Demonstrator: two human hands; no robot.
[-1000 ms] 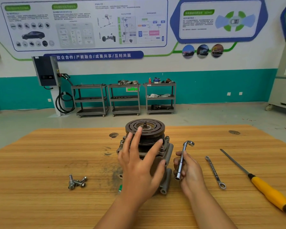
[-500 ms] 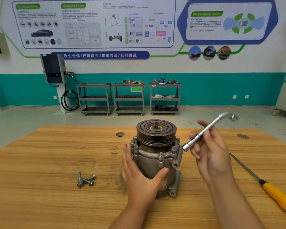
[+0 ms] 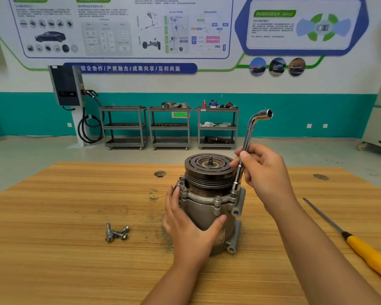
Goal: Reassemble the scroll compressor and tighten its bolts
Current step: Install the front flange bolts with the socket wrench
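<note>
- The left hand (image 3: 185, 225) had come down from the top of the pulley to the side of the compressor (image 3: 209, 208). The compressor stood upright mid-tabletop (image 3: 53, 216). The fingers and thumb were wrapped around the housing, steadying it.
- The right hand (image 3: 264, 172) had its fingers clenched around the shaft of the L-shaped socket wrench (image 3: 245, 150). Half a second before, the wrench was slanted in the air to the right. Now it was near upright, with its lower socket set down on the housing rim at the right rear. It seemed to sit over a bolt head, which the socket hid.
- Judgement: positioning was done and tightening was about to start. Seated bolts (image 3: 217, 198) showed along the rim.
- A small heap of loose bolts (image 3: 117, 233) lay on the tabletop to the left, apart from the compressor, so some fasteners were likely still to be fitted.
- Writing: the blue wall banner (image 3: 130, 68) read "校企合作/产教融合/成果共享/互利共赢". The right-hand poster (image 3: 273, 27) showed "ADAS". The sticker (image 3: 221, 237) on the compressor was too blurred to read.
</note>
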